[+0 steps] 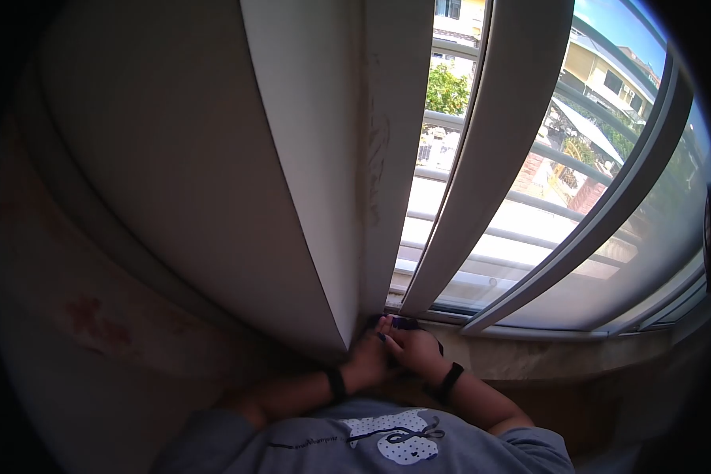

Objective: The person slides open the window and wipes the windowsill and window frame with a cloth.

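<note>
My left hand and my right hand are close together at the inner corner of the window sill, in front of my chest. The fingers of both are bent inward and meet, closed around something small that I cannot make out. A dark purple thing, perhaps cloth, shows just beyond the fingertips, beside the foot of the window frame. Most of it is hidden behind my right hand. Dark bands circle both wrists.
A window frame with sliding panes rises ahead and to the right, bars outside it. The stone sill runs off to the right. Close on my left stands a tall pale panel, with a wall corner beside it.
</note>
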Tool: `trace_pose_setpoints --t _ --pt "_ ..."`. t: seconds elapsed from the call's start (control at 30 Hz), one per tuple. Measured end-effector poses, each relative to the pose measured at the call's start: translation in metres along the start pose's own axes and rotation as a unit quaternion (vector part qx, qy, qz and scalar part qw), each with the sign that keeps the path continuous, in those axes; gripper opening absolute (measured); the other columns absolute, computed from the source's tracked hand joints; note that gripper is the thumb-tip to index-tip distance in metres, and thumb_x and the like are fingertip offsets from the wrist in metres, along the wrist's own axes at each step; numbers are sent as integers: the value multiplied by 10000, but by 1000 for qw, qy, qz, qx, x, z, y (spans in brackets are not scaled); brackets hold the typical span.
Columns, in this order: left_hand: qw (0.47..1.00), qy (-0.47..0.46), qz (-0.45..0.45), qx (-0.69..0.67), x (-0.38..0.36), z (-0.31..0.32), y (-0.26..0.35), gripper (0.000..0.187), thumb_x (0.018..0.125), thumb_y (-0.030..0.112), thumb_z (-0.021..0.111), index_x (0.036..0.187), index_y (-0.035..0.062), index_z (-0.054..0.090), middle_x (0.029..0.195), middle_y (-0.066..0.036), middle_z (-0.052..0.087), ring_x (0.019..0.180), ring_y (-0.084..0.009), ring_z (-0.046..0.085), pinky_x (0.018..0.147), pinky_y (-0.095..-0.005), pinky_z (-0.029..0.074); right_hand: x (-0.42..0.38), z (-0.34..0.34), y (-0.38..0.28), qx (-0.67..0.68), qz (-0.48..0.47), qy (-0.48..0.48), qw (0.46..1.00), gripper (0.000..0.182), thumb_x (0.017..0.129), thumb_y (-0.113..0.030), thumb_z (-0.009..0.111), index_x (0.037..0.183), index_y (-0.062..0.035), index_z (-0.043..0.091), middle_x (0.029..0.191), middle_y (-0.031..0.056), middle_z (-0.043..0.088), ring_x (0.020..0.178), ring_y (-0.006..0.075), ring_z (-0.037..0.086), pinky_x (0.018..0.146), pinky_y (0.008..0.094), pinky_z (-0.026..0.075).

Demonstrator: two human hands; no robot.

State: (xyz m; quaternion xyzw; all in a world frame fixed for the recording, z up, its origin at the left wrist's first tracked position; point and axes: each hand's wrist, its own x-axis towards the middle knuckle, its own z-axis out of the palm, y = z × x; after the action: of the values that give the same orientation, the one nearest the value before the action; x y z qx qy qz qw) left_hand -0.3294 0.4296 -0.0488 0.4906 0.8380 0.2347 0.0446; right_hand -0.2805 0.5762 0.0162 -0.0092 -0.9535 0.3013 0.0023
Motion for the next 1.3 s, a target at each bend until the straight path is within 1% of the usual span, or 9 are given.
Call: trace_pose_setpoints --t 0.2,0.3,0.4,0.5,0.7,0.9,1.0,1.1,1.3 --pt "998 -32 29 44 -10 -29 2 803 777 422 653 1317 -100 369 1399 -317 320 1326 -431 292 1115 -448 233 5 13 4 13 -26 11 1000 329 896 -373 517 770 -88 621 690 152 611 666 365 595 596 464 464" --pt "988 -93 60 112 -6 -61 20 638 783 410 638 1205 -50 508 1275 -248 491 1235 -372 434 1030 -428 348 -5 8 10 30 11 30 999 360 897 -381 516 734 -76 612 695 162 608 685 373 591 604 469 458" --pt "990 -136 31 16 0 -83 34 449 796 370 628 1041 -5 602 1109 -180 602 1038 -324 573 855 -412 470 -24 2 11 44 59 50 996 389 898 -394 514 717 -67 621 714 174 614 706 382 592 616 470 460" --pt "983 -179 23 14 -1 -67 27 380 817 366 620 902 -4 632 928 -169 640 830 -328 623 708 -434 501 -29 -2 8 -7 107 -4 994 419 904 -410 500 724 -58 640 736 185 623 719 391 594 636 473 467" --pt "977 -212 -10 -1 6 -67 23 316 797 329 608 717 31 673 714 -171 646 667 -341 637 624 -467 506 -17 20 7 2 103 -74 992 487 913 -446 474 727 -41 670 748 199 633 727 394 603 667 479 476" --pt "972 -229 -29 53 -3 -57 11 299 802 314 580 718 43 674 684 -153 644 654 -340 635 589 -466 497 16 38 3 40 103 -92 990 505 903 -456 484 711 -31 677 727 205 631 704 389 607 671 474 481" --pt "981 -176 29 70 -13 -42 8 288 821 320 568 683 86 663 641 -124 625 601 -315 619 516 -451 463 27 26 -11 17 116 -95 989 492 887 -470 501 708 -52 687 707 186 633 677 365 613 649 451 491" --pt "974 -204 -65 73 -11 -49 23 381 841 425 567 771 66 673 686 -131 647 645 -313 645 564 -424 509 28 8 -26 20 97 -110 989 493 877 -480 498 706 -60 690 713 167 639 700 355 619 651 446 495" --pt "985 -126 -49 108 -4 -49 35 434 801 423 630 939 12 607 746 -150 611 627 -300 619 549 -410 505 23 4 -5 2 115 -61 992 487 881 -471 476 724 -54 673 726 162 639 724 359 615 659 462 488"
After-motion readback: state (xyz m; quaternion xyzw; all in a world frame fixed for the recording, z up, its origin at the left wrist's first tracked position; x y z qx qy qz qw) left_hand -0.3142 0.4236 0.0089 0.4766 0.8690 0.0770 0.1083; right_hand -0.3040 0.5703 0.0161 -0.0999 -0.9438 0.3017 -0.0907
